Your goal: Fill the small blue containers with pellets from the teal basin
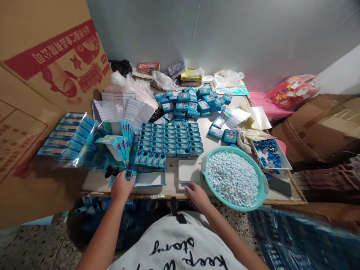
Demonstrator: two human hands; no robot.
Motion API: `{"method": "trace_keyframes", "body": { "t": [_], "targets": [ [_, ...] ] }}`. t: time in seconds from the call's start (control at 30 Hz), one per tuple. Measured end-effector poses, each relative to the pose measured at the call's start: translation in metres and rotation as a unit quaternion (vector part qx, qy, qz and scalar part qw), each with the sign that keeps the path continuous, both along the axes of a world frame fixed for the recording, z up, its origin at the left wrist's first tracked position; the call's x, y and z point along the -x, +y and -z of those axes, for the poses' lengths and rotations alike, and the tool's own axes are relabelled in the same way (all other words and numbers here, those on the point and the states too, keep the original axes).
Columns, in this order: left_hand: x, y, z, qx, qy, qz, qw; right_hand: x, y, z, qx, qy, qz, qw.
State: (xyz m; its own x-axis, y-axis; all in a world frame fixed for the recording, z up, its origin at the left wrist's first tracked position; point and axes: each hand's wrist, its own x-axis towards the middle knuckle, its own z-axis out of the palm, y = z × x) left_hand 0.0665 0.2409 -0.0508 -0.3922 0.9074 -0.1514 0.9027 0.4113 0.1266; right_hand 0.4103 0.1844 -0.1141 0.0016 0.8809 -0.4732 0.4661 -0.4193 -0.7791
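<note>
My left hand (pixel 120 187) is closed on a small blue box (pixel 129 175) with a dark round window. That box is at the left end of an open, shallow blue display box (pixel 150 177) with a white inside. My right hand (pixel 198 197) rests at the front edge of a white digital scale (pixel 189 171), fingers loosely apart and nothing visible in them. Right of the scale stands a turquoise basin (pixel 266 187) full of small pale blue and white pellets. Behind the display box, small blue boxes (pixel 170 137) stand in neat rows.
A heap of loose blue boxes (pixel 191 101) lies farther back. Folded blue display cartons (pixel 116 144) and wrapped packs (pixel 70 137) are at left, beside a large cardboard box (pixel 42 112). A white tray of blue parts (pixel 271 153) and a dark phone (pixel 278 185) lie right.
</note>
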Motion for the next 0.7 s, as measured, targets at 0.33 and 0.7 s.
{"method": "trace_keyframes", "body": {
  "t": [0.33,0.7],
  "targets": [
    [0.025,-0.002,0.008,0.031,-0.008,0.041,0.999,0.135,0.053,0.015,-0.153,-0.137,-0.390,0.897],
    [0.005,-0.017,0.050,-0.091,0.017,0.037,0.995,0.145,0.040,0.027,-0.127,-0.146,-0.314,0.929]
  ]
}}
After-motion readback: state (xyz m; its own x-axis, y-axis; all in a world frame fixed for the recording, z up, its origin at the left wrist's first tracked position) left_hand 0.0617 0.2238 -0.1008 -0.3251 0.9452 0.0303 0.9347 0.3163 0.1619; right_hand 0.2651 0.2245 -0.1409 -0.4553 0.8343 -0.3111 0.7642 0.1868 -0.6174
